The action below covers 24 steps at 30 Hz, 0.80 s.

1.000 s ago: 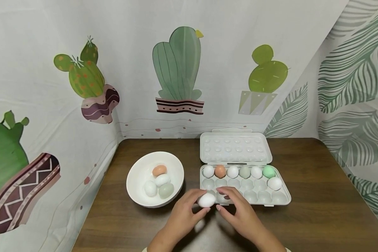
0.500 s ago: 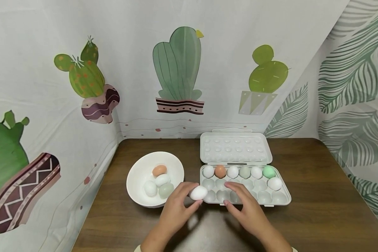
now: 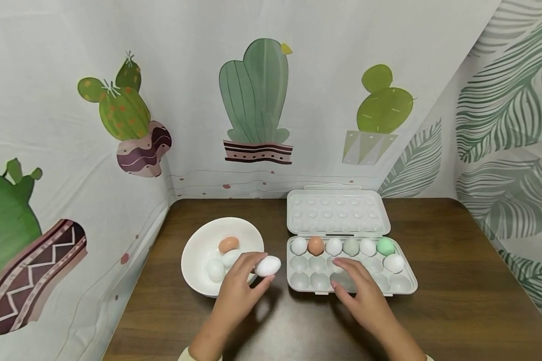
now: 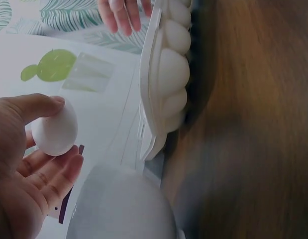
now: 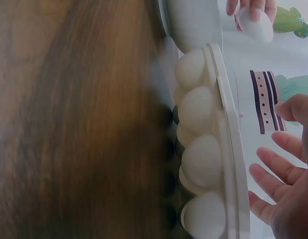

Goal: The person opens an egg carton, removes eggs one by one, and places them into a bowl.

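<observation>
A white egg (image 3: 268,266) is pinched between the thumb and fingers of my left hand (image 3: 237,290), above the right rim of the white bowl (image 3: 194,240). In the left wrist view the same egg (image 4: 55,130) shows whole beneath the thumb. Inside the bowl lie an orange-brown egg (image 3: 228,244) and pale eggs, one partly behind my left hand. My right hand (image 3: 363,297) hovers over the front of the egg carton (image 3: 404,285) with spread fingers and holds nothing. The carton's back row carries white, brown, grey-green and green eggs; another white egg (image 3: 394,263) sits at the right of the middle row.
The carton's lid (image 3: 339,213) lies folded back behind it, near the wall cloth (image 3: 316,100) printed with cacti. Bowl and carton stand apart on the dark wooden table (image 3: 451,311), with bare wood between them.
My left hand has carried the white egg leftward, from the carton's front left corner to the bowl's rim. The right hand has shifted a little to the right over the carton.
</observation>
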Motion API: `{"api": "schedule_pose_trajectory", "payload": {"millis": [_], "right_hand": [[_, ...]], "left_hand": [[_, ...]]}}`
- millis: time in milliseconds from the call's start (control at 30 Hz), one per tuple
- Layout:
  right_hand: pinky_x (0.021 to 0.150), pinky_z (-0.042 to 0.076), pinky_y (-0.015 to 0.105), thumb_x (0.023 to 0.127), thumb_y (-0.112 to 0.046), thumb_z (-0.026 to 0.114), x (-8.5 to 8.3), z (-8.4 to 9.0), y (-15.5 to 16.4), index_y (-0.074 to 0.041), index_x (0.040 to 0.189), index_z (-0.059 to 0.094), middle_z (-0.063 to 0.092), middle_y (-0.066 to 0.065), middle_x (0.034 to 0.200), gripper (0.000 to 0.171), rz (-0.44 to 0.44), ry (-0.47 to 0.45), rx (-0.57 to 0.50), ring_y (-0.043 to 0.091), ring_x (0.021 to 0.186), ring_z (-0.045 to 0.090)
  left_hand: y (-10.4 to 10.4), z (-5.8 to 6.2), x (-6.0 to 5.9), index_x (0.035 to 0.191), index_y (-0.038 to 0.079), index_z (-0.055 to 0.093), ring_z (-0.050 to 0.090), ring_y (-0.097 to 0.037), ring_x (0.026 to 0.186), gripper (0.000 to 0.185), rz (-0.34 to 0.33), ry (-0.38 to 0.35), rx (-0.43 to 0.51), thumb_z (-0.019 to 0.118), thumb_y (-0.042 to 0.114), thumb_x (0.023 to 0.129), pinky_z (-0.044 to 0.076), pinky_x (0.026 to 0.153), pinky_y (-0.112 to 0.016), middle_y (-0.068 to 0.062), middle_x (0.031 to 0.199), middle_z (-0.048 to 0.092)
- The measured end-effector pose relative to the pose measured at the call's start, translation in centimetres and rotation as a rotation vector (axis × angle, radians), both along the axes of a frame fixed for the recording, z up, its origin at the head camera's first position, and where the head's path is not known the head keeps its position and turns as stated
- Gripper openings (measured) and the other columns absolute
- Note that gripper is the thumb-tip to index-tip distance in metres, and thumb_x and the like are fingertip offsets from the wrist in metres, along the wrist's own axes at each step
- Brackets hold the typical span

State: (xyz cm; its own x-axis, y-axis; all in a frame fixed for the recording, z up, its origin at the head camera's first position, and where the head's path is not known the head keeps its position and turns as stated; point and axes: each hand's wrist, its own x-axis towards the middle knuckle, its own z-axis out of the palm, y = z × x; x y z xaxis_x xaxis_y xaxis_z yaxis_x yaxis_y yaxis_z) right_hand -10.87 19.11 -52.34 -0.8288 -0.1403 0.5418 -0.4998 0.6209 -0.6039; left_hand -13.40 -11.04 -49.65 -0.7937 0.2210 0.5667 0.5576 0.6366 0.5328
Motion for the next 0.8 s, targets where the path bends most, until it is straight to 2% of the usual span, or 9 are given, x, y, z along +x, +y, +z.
{"api": "schedule_pose_trajectory", "payload": {"millis": [267, 467, 600, 700, 800], "right_hand": [[0.111, 0.025, 0.004, 0.078, -0.001, 0.079, -0.5, -0.1, 1.2, -0.007, 0.127, 0.066, 0.065, 0.009, 0.126, 0.051, -0.071, 0.064, 0.023, 0.027, 0.117, 0.059], [0.11, 0.024, 0.006, 0.077, 0.0, 0.078, -0.7, -0.5, 2.1, -0.004, 0.124, 0.067, 0.066, 0.011, 0.123, 0.048, -0.119, 0.082, 0.06, 0.031, 0.115, 0.059], [0.104, 0.033, 0.021, 0.076, 0.0, 0.078, -0.8, -0.6, 2.8, -0.002, 0.121, 0.068, 0.066, 0.012, 0.122, 0.046, -0.167, 0.079, 0.089, 0.032, 0.114, 0.059], [0.1, 0.036, 0.035, 0.075, -0.001, 0.08, -0.9, -0.7, 3.3, -0.001, 0.12, 0.068, 0.065, 0.014, 0.122, 0.047, -0.199, 0.073, 0.105, 0.035, 0.114, 0.059], [0.097, 0.037, 0.043, 0.075, -0.002, 0.08, -1.0, -0.7, 3.7, -0.001, 0.121, 0.067, 0.065, 0.015, 0.123, 0.047, -0.222, 0.06, 0.113, 0.038, 0.113, 0.059]], "left_hand": [[-1.4, 0.6, -0.4, 0.118, 0.012, 0.068, 0.065, -0.013, 0.104, 0.047, 0.053, -0.012, -0.015, 0.089, 0.018, 0.076, 0.055, 0.085, -0.031, 0.003, 0.115, 0.067], [-2.3, 0.8, -0.4, 0.119, 0.01, 0.067, 0.066, -0.013, 0.094, 0.048, 0.074, -0.029, -0.028, 0.088, 0.017, 0.076, 0.058, 0.076, -0.032, 0.0, 0.115, 0.066], [-3.0, 0.8, -0.5, 0.119, 0.01, 0.067, 0.066, -0.014, 0.089, 0.048, 0.098, -0.036, -0.042, 0.088, 0.017, 0.076, 0.059, 0.073, -0.031, -0.002, 0.114, 0.066], [-3.5, 0.7, -0.6, 0.118, 0.01, 0.067, 0.066, -0.013, 0.087, 0.048, 0.122, -0.044, -0.053, 0.089, 0.017, 0.075, 0.058, 0.072, -0.03, -0.002, 0.113, 0.066], [-3.9, 0.6, -0.8, 0.118, 0.011, 0.067, 0.065, -0.014, 0.087, 0.047, 0.141, -0.057, -0.064, 0.089, 0.017, 0.076, 0.059, 0.072, -0.031, -0.002, 0.112, 0.066]]}}
